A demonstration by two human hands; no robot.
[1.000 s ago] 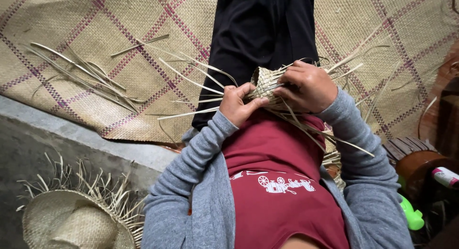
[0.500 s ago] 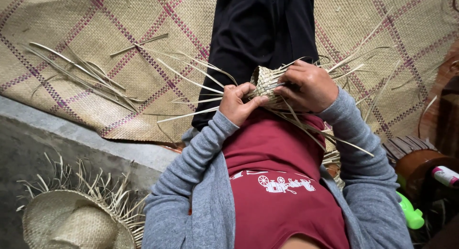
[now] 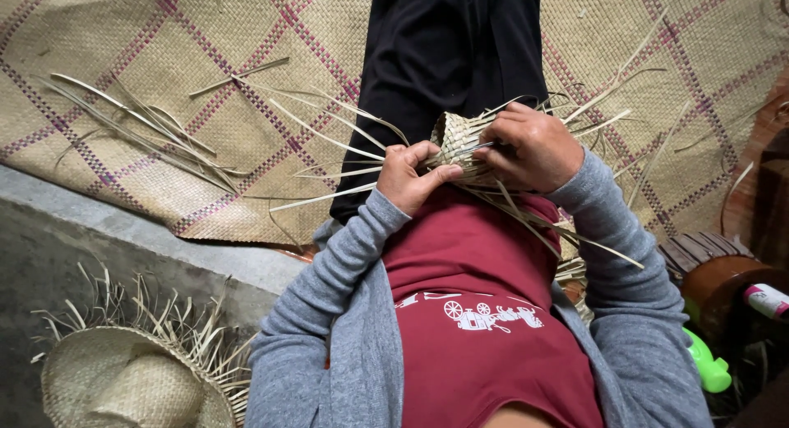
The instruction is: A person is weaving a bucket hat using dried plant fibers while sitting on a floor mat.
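Nearest the camera, a half-finished straw hat with a ragged fringe is seen on the concrete step. Above the maroon shirt, a small woven straw piece is held between both hands. The left hand is closed in a tight grip on its near edge, thumb pressed over the weave. The right hand is curled around the far side, and a single strand appears to be pinched in its fingertips, though this is partly hidden. Loose strands are fanned out leftward. Beyond, cut strips are scattered on the checked mat. A dry strand could be snapped by sharp bending, or the weave loosened if the left hold slackens.
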